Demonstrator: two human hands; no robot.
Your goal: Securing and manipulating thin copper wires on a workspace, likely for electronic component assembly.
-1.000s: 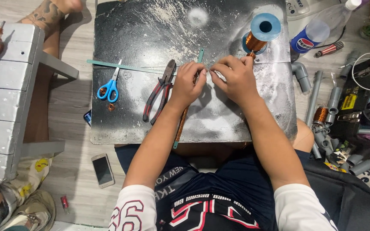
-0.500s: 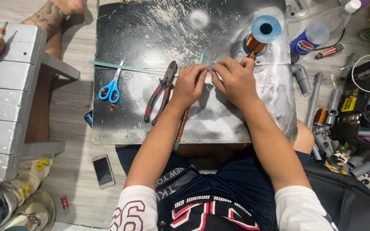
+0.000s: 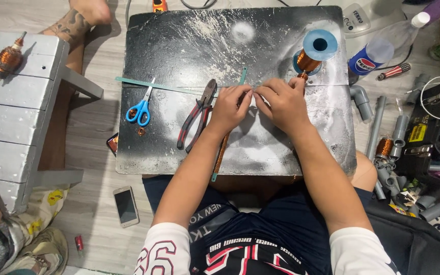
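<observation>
Both hands meet at the middle of a black, dust-streaked board [image 3: 189, 46] on my lap. My left hand [image 3: 230, 108] pinches a long thin strip wound with copper wire [image 3: 221, 153] that runs from my fingers down past the board's near edge. Fingertip to fingertip with it, my right hand [image 3: 281, 104] also pinches the strip's upper part, whose green end [image 3: 243, 75] sticks out above the fingers. A blue spool of copper wire [image 3: 312, 53] stands just beyond my right hand. Red-handled pliers [image 3: 195, 117] lie left of my left hand.
Blue-handled scissors [image 3: 141, 108] and a thin green strip [image 3: 154, 85] lie on the board's left. A grey slatted bench [image 3: 11, 112] carries a wound copper rotor [image 3: 9, 57]. A phone [image 3: 126, 205] lies on the floor. Grey pipe fittings [image 3: 393, 153], a plastic bottle [image 3: 383, 46] and tools crowd the right.
Both hands stay pinched together on the strip in the same spot; only the fingers shift slightly.
</observation>
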